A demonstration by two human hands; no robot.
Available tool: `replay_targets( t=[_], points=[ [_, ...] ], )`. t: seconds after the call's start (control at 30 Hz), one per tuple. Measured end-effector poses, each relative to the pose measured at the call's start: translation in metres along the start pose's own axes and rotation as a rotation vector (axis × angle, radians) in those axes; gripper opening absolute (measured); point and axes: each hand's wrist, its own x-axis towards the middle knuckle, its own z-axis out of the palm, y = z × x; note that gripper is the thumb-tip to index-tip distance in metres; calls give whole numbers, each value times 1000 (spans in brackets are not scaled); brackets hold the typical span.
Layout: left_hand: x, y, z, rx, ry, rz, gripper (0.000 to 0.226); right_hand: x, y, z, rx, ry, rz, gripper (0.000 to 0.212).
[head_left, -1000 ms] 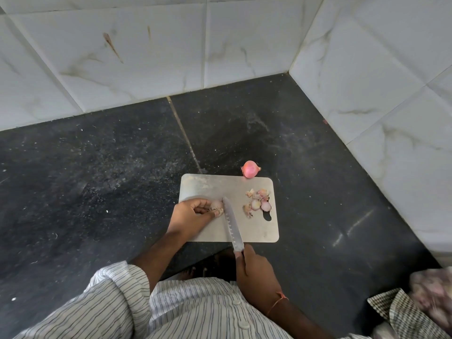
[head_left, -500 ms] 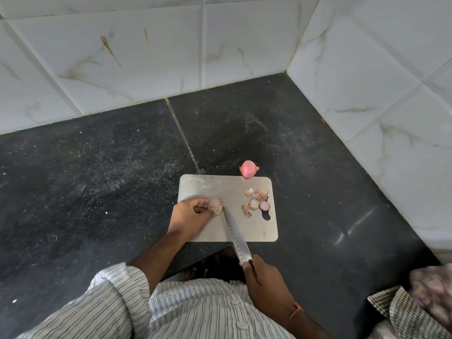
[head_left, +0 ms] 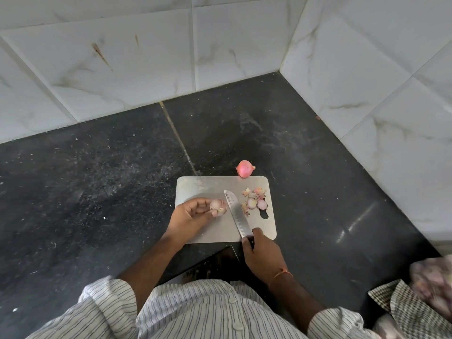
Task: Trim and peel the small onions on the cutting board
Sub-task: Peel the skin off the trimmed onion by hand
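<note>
A steel cutting board [head_left: 200,187] lies on the dark counter. My left hand [head_left: 189,216] pinches a small pale onion [head_left: 217,206] with loose skin at the board's left side. My right hand [head_left: 263,255] grips the handle of a knife [head_left: 236,216] at the board's near edge. Its blade lies flat on the board, just right of the onion, pointing away from me. Cut onion ends and skin scraps [head_left: 254,200] lie at the board's right side. A whole pink onion [head_left: 245,168] sits on the counter beyond the board's far edge.
White tiled walls [head_left: 367,81] meet in a corner behind and to the right of the black stone counter [head_left: 97,179]. A checked cloth [head_left: 411,309] and a blurred pinkish heap [head_left: 435,282] lie at the lower right. The counter's near edge runs under my arms.
The knife has come off the onion and now lies to its right with the blade flat on the board. My left hand has turned palm-up, lifting the onion slightly.
</note>
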Motion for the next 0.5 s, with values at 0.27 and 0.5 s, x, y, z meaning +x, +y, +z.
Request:
replay_targets(
  t=[0.27,0.5],
  points=[
    [-10,5,-3,-88,-79,68,40,6,-3,1,-292,87,-45,19],
    [-10,9,2,-61,-102,83,36,11,-2,-7,-328,48,-31,29]
  ],
)
